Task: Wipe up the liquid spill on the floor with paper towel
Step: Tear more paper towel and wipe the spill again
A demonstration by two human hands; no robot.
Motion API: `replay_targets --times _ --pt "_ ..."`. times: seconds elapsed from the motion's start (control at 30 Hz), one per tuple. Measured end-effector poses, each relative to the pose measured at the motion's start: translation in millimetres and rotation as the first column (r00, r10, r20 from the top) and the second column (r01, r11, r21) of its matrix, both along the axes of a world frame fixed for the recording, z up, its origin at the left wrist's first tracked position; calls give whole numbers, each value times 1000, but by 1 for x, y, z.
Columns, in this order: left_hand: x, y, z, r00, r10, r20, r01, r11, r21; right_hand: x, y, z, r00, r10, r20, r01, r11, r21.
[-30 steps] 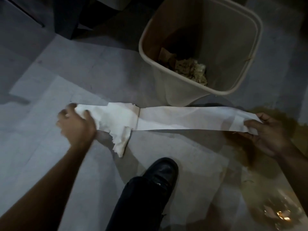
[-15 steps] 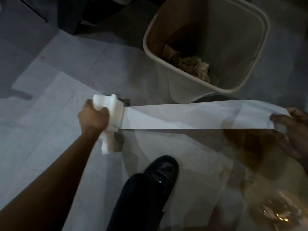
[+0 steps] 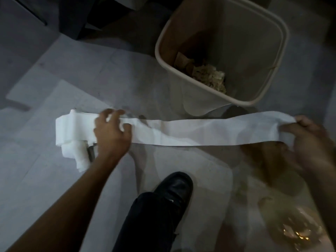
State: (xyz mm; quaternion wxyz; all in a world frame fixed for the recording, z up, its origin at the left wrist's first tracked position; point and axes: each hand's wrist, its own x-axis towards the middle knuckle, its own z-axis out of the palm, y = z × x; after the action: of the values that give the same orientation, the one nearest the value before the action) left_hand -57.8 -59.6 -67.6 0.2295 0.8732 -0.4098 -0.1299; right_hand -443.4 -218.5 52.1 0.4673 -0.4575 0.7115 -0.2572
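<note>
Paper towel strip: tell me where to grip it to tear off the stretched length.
Probably pinch the paper towel strip across its flat width beside the folded wad, coming from above. It hangs taut there between the left hand and the right hand, which already holds the far end.
</note>
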Motion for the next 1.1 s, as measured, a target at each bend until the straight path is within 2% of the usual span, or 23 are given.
replay_targets --times 0.07,0.1,0.17,0.27,0.33,0.43,0.5,0.57,0.63,0.7,0.77,0.83,0.9,0.93,1.0,1.1 --pt "-24 -8 -1 989 -134 -66 132 991 -37 39 17 -11 998 68 18 -69 997 18" --pt "-30 -9 -1 982 -165 -95 162 986 -39 60 27 -17 993 95 75 -98 995 26" --pt "-30 -5 -1 983 -138 -125 134 990 -39 105 47 -31 973 193 126 -197 980 24" --pt "-12 5 1 995 16 -102 -20 999 -34 179 69 -48 929 352 117 -346 936 -69" --pt "0 13 3 975 165 -149 -172 984 -36 229 84 -54 875 471 113 -457 880 -130" --pt "8 26 2 905 357 -233 -381 922 -66 279 99 -66 758 650 59 -649 760 -31" --pt "9 32 1 881 401 -253 -431 899 -77 286 102 -77 709 706 -5 -704 707 71" --pt "9 35 1 886 394 -245 -421 905 -68 273 100 -89 752 656 -68 -650 755 94" --pt "12 37 0 908 359 -214 -376 926 -45 246 96 -103 787 557 -267 -566 823 49" --pt "18 37 -3 941 304 -150 -308 951 -10 213 90 -122 728 394 -562 -451 891 40" --pt "21 32 -2 983 173 -61 -172 985 22 183 87 -135 687 256 -680 -228 964 133" --pt "13 20 3 999 -43 -13 43 999 18 164 85 -141 729 198 -655 -86 976 199" --pt "-3 -1 7 971 -240 7 239 968 73 160 85 -147 781 244 -575 -148 967 209" --pt "-9 -13 6 955 -295 13 289 943 167 161 85 -147 797 272 -540 -189 960 205" --pt "-11 -35 1 952 -305 4 276 869 410 162 84 -149 798 293 -527 -225 956 190" --pt "5 -47 -5 963 -259 70 173 798 578 152 77 -143 860 306 -408 -216 943 251"
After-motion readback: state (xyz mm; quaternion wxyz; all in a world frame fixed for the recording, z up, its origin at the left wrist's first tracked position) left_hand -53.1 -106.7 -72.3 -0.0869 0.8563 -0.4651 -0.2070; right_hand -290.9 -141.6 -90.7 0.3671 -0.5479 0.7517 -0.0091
